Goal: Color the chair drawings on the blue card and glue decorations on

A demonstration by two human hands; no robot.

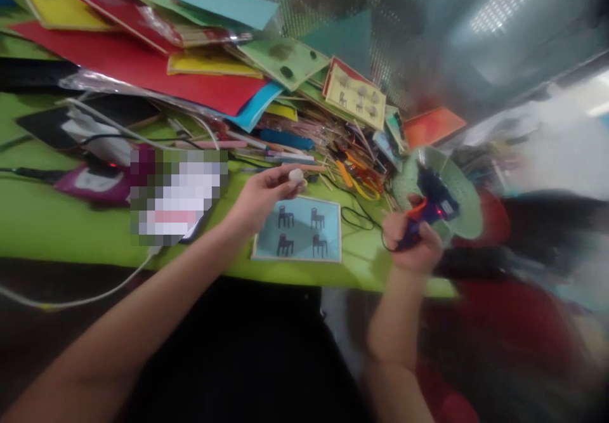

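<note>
Between the fingertips of my left hand (270, 189) is a small whitish round piece (295, 178), too blurred to name. Just below that hand lies a light blue card (304, 227) printed with several dark chairs, its edges framed in a pale border. My right hand (413, 245) grips a dark blue glue gun (421, 217) with an orange trigger and a small red light. The glue gun is raised in front of a pale green plate or bowl (469, 195), to the right of the card. Its nozzle end is blurred.
A green-covered table (228, 245) carries a heap of coloured cards (190, 87) at the back. Orange-handled scissors (359, 179), pens and thin sticks lie before it. On the left are a phone (178, 201) on a white cable (109, 293) and a purple power strip (95, 182).
</note>
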